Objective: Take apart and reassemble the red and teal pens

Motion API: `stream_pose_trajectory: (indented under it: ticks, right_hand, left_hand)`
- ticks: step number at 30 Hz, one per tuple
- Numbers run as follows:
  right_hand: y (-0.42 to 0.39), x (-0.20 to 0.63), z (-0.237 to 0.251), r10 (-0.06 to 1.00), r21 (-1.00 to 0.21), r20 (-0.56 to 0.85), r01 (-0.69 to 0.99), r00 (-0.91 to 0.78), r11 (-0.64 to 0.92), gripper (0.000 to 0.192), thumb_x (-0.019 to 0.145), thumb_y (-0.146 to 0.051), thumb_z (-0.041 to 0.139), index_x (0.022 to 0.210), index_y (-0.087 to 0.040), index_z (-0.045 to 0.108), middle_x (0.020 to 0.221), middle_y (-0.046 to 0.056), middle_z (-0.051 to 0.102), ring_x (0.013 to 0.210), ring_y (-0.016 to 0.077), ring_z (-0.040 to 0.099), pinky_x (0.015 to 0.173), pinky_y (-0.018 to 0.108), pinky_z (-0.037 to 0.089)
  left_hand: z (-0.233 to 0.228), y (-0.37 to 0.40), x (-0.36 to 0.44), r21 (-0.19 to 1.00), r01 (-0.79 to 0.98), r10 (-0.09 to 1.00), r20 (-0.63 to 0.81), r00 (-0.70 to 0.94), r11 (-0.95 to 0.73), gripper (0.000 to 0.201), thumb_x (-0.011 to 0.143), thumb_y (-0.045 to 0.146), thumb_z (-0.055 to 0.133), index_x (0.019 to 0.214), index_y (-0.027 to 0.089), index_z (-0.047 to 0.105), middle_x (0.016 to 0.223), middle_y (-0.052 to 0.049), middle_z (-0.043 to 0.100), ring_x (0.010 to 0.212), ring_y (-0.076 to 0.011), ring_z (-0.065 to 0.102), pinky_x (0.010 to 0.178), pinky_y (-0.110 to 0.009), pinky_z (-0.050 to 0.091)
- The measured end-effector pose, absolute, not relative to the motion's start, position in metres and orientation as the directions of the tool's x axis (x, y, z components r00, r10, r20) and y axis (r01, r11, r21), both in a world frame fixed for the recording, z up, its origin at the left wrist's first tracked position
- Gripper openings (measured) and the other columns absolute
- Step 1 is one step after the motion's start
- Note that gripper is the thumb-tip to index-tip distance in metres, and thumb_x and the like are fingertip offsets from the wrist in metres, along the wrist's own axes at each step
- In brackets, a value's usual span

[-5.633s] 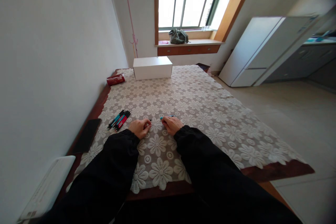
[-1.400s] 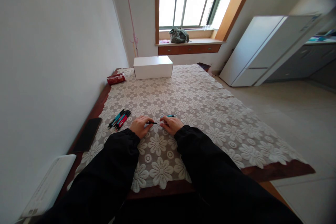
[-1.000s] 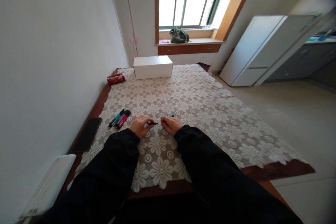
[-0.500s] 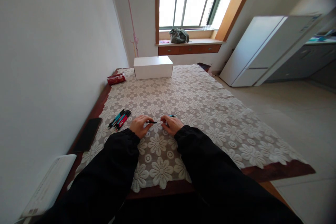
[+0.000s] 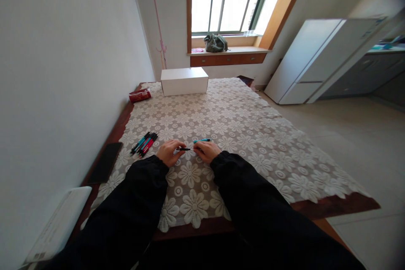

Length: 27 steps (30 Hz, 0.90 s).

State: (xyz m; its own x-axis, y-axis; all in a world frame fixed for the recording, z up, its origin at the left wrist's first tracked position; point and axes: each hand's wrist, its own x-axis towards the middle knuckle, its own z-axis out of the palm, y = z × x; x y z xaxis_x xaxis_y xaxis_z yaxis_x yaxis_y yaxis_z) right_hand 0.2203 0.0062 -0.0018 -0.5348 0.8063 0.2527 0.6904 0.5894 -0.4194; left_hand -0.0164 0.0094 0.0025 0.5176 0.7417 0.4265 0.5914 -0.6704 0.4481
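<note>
one black pen piece [image 5: 183, 149] is pinched between the thumb and fingers of the left hand [image 5: 168, 152], the left grip being narrow around it, and its thin end is pointed towards the right hand [image 5: 207, 151]. the fingers of the right hand are curled in close to that end; whether anything is held in the right grip cannot be told, since the fingertips are small and partly hidden. a teal pen [image 5: 203, 139] is seen lying just beyond the right fingers. both wrists are covered by black sleeves [image 5: 253, 185]. near the left hand, on its left, a bunch of pens [image 5: 144, 144] in teal, black and red is laid on the white flowered cloth [image 5: 240, 114]. farther left, a black slab [image 5: 106, 163] is set flat near the edge of the table [image 5: 341, 207], which is mostly covered by the cloth. at the far end a white box [image 5: 184, 83] is placed, with a red packet [image 5: 139, 95] lying to its left. beyond the table, a pink coat stand [image 5: 155, 12], a window [image 5: 230, 0] with a grey-green bag [image 5: 215, 43] on its sill, and a white fridge [image 5: 316, 59] are seen.
</note>
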Motion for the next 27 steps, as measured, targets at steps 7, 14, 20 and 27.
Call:
stream_pose_trajectory:
  ticks: [7, 14, 20, 27]
  right_hand:
    - [0.0068, 0.2199, -0.0029, 0.796, -0.403, 0.225, 0.69, -0.562, 0.601, 0.008, 0.093, -0.026, 0.056, 0.092, -0.02, 0.062, 0.082, 0.003, 0.067, 0.075, 0.016, 0.061, 0.065, 0.024, 0.036]
    - [0.0077, 0.2206, -0.0063, 0.765, -0.425, 0.232, 0.645, -0.601, 0.635, 0.007, 0.092, -0.024, 0.057, 0.091, -0.02, 0.062, 0.082, 0.003, 0.068, 0.073, 0.0157, 0.061, 0.063, 0.024, 0.036]
    - [0.0069, 0.2189, -0.0066, 0.752, -0.456, 0.232, 0.614, -0.617, 0.645, 0.006, 0.091, -0.021, 0.057, 0.09, -0.02, 0.063, 0.079, 0.002, 0.067, 0.072, 0.0152, 0.061, 0.065, 0.024, 0.038]
    - [0.0057, 0.2183, -0.004, 0.775, -0.438, 0.211, 0.651, -0.596, 0.62, 0.007, 0.091, -0.022, 0.056, 0.091, -0.021, 0.064, 0.082, 0.003, 0.068, 0.075, 0.0159, 0.061, 0.067, 0.024, 0.039]
  left_hand:
    - [0.0029, 0.009, -0.0164, 0.458, 0.563, 0.726, 0.432, 0.535, -0.688, 0.011, 0.084, 0.024, 0.067, 0.095, 0.022, 0.065, 0.089, -0.002, 0.071, 0.084, -0.017, 0.064, 0.081, -0.032, 0.051]
    - [0.0053, 0.0068, -0.0161, 0.508, 0.528, 0.73, 0.412, 0.545, -0.681, 0.01, 0.085, 0.026, 0.066, 0.094, 0.021, 0.066, 0.087, -0.002, 0.07, 0.084, -0.0166, 0.063, 0.079, -0.031, 0.051]
    - [0.006, 0.0061, -0.0138, 0.554, 0.51, 0.744, 0.37, 0.556, -0.657, 0.008, 0.085, 0.027, 0.066, 0.091, 0.021, 0.067, 0.084, -0.003, 0.069, 0.082, -0.0167, 0.063, 0.078, -0.031, 0.052]
    - [0.0033, 0.0078, -0.0135, 0.528, 0.551, 0.755, 0.334, 0.565, -0.646, 0.014, 0.083, 0.023, 0.066, 0.097, 0.022, 0.068, 0.088, -0.003, 0.071, 0.084, -0.0172, 0.065, 0.082, -0.033, 0.052]
